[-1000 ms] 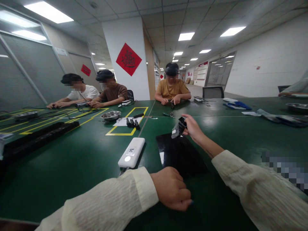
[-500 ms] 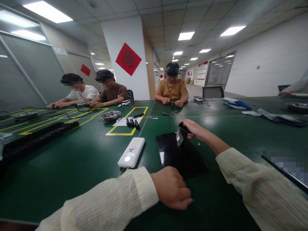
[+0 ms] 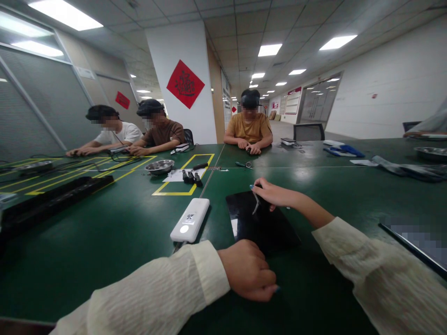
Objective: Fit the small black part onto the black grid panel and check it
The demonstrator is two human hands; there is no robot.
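Observation:
A glossy black flat panel [image 3: 244, 225] lies on the green table in front of me. Over its far part, my right hand [image 3: 272, 191] is closed around a dark object with a thin, pale, shiny strip [image 3: 256, 204] along its side; my fingers cover most of it and its kind is unclear. My left hand [image 3: 248, 271] is curled into a fist at the panel's near edge. Its palm side is hidden, so what it holds, if anything, does not show. Left of the panel lies a white power-bank-like device [image 3: 190, 220] marked 26, with a cable.
Several black cylindrical parts [image 3: 192, 177] lie on paper inside a yellow-taped outline, beside a metal bowl [image 3: 159, 167]. A long black tray [image 3: 59, 200] is at left, a dark-edged screen [image 3: 415, 246] at right. Three people sit around the table, one opposite [image 3: 248, 128].
My right hand has moved slightly left and turned the dark object, so its broad shiny face now appears as a thin strip. My left hand has stayed in place.

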